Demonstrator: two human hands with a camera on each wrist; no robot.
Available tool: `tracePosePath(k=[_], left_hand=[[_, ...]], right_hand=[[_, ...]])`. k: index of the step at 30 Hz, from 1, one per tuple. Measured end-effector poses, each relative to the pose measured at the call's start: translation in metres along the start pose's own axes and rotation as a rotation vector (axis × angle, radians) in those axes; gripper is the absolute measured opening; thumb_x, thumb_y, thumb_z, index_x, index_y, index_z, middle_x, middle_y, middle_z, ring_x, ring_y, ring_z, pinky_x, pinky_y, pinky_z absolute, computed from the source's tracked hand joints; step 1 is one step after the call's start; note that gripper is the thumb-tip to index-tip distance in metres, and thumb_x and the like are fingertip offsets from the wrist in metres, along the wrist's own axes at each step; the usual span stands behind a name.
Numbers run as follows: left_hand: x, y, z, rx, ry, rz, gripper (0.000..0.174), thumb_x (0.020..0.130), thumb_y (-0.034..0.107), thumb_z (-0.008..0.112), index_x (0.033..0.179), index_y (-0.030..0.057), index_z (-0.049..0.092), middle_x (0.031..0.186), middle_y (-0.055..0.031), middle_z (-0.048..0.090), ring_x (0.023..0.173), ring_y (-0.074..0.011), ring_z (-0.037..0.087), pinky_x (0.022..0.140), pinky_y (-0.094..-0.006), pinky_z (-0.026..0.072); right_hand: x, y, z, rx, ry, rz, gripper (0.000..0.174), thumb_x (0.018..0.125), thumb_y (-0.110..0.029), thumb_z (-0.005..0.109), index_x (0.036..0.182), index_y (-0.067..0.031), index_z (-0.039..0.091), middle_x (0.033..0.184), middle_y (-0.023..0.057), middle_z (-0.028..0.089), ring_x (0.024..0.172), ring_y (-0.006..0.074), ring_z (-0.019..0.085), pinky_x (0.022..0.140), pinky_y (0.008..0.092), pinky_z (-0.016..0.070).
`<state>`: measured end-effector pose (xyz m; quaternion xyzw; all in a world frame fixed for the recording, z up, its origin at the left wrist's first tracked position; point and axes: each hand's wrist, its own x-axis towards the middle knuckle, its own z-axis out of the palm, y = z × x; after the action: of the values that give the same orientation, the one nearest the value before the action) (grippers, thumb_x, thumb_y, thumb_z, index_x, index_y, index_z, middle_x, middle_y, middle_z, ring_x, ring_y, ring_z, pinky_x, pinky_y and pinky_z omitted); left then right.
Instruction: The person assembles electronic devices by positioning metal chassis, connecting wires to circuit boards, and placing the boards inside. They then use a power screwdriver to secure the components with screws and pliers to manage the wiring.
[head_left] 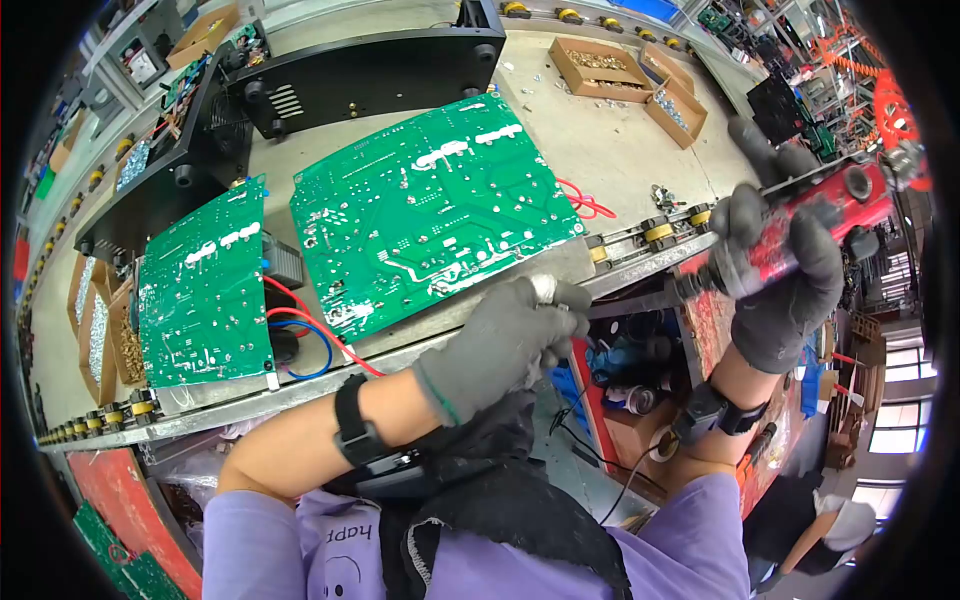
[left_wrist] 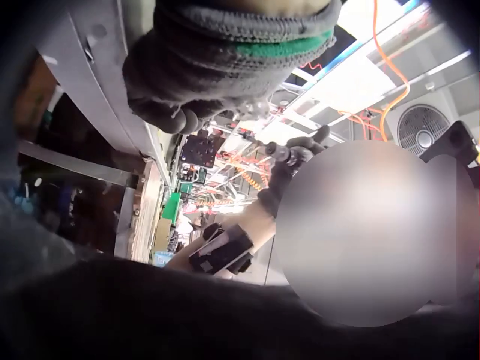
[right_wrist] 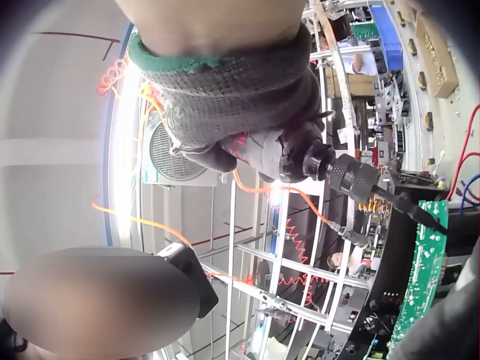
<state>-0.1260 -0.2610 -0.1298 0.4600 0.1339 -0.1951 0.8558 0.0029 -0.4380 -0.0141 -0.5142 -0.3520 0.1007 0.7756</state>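
Note:
My right hand (head_left: 790,265), in a grey glove, grips a red air drill (head_left: 825,210) beyond the bench's right end. In the right wrist view the drill's knurled chuck (right_wrist: 352,176) carries a long dark bit. My gloved left hand (head_left: 505,340) is at the bench's front edge with its fingers curled. Small pale, shiny bits (left_wrist: 251,111) show at its fingertips; cannot tell their kind. Just past that hand lies a large green circuit board (head_left: 430,215), solder side up. A second green board (head_left: 205,295) lies to its left.
Black metal housings (head_left: 370,80) stand behind the boards. Open cardboard boxes of small hardware (head_left: 600,70) sit at the back right. Red wires (head_left: 590,203) stick out past the large board. Rollers (head_left: 660,232) line the bench edge. Another person (head_left: 815,530) is at the lower right.

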Motion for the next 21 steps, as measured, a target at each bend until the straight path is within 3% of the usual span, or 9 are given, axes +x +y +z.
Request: tracePosePath(k=[1,2,3,5,8,13,16,19,21], left_hand=[[0.010,-0.007,0.000,0.001,0.001,-0.002,0.031,0.091,0.006,0.056,0.121,-0.0020,0.059,0.093,-0.0050,0.064,0.069,-0.0076,0.057,0.060,-0.0204,0.0469],[0.020,-0.014,-0.001,-0.043,0.013,0.007,0.032,0.090,0.005,0.057,0.121,-0.0027,0.058,0.092,-0.0052,0.063,0.070,-0.0082,0.056,0.062,-0.0215,0.0472],[0.026,-0.018,-0.001,-0.087,0.024,0.015,0.033,0.090,0.005,0.058,0.121,-0.0035,0.058,0.091,-0.0055,0.061,0.072,-0.0089,0.055,0.064,-0.0226,0.0474],[0.029,-0.021,0.004,-0.138,0.010,0.078,0.034,0.089,0.005,0.060,0.122,-0.0033,0.057,0.090,-0.0051,0.060,0.072,-0.0096,0.055,0.064,-0.0233,0.0469],[0.035,-0.024,0.001,-0.218,-0.025,0.144,0.037,0.089,0.006,0.061,0.124,-0.0030,0.056,0.089,-0.0049,0.058,0.071,-0.0110,0.053,0.064,-0.0243,0.0456],[0.037,-0.018,-0.003,-0.295,-0.051,0.076,0.042,0.091,0.007,0.061,0.130,-0.0023,0.051,0.096,-0.0071,0.059,0.075,-0.0141,0.058,0.069,-0.0264,0.0494],[0.034,-0.017,0.002,-0.450,-0.052,0.110,0.043,0.093,0.011,0.060,0.132,-0.0014,0.049,0.109,-0.0104,0.059,0.092,-0.0180,0.064,0.079,-0.0287,0.0540],[0.035,-0.016,0.009,-0.584,-0.108,0.165,0.040,0.098,0.012,0.055,0.134,-0.0010,0.046,0.121,-0.0123,0.057,0.111,-0.0204,0.061,0.092,-0.0319,0.0547],[0.040,-0.020,0.013,-0.742,-0.119,0.158,0.036,0.101,0.012,0.050,0.135,0.0003,0.045,0.125,-0.0129,0.054,0.117,-0.0196,0.057,0.097,-0.0312,0.0529]], right_hand=[[0.004,0.001,0.007,-0.023,-0.029,-0.034,0.058,0.087,-0.023,0.059,0.138,0.0024,0.047,0.141,0.0357,0.043,0.075,0.0152,0.053,0.078,0.0339,0.0485],[0.006,0.001,0.019,-0.048,0.007,-0.048,0.054,0.089,-0.021,0.056,0.137,0.0029,0.047,0.141,0.0349,0.043,0.078,0.0169,0.053,0.081,0.0356,0.0477],[0.013,0.012,0.030,0.005,0.041,-0.190,0.057,0.089,-0.019,0.058,0.137,0.0041,0.041,0.122,0.0350,0.055,0.075,0.0245,0.064,0.049,0.0297,0.0488],[0.014,0.017,0.036,-0.042,0.160,-0.125,0.045,0.089,-0.017,0.058,0.126,0.0070,0.052,0.106,0.0293,0.063,0.072,0.0259,0.064,0.054,0.0322,0.0512],[0.018,0.025,0.027,-0.025,0.071,-0.023,0.032,0.086,-0.015,0.060,0.108,0.0091,0.062,0.090,0.0221,0.067,0.070,0.0268,0.065,0.059,0.0339,0.0534],[0.020,0.033,0.034,-0.137,0.156,0.001,0.022,0.082,-0.009,0.064,0.094,0.0086,0.066,0.087,0.0173,0.069,0.077,0.0257,0.069,0.069,0.0348,0.0574],[0.018,0.036,0.025,-0.115,0.089,0.099,0.017,0.082,-0.005,0.065,0.092,0.0069,0.069,0.090,0.0160,0.070,0.082,0.0244,0.070,0.073,0.0334,0.0578],[0.016,0.043,0.024,-0.247,0.139,0.072,0.014,0.081,-0.002,0.066,0.093,0.0044,0.072,0.092,0.0126,0.071,0.086,0.0215,0.070,0.076,0.0320,0.0573],[0.022,0.043,0.033,-0.700,0.037,0.045,0.066,0.085,-0.020,0.062,0.138,0.0102,0.037,0.085,0.0202,0.061,0.062,0.0196,0.057,0.056,0.0306,0.0464]])
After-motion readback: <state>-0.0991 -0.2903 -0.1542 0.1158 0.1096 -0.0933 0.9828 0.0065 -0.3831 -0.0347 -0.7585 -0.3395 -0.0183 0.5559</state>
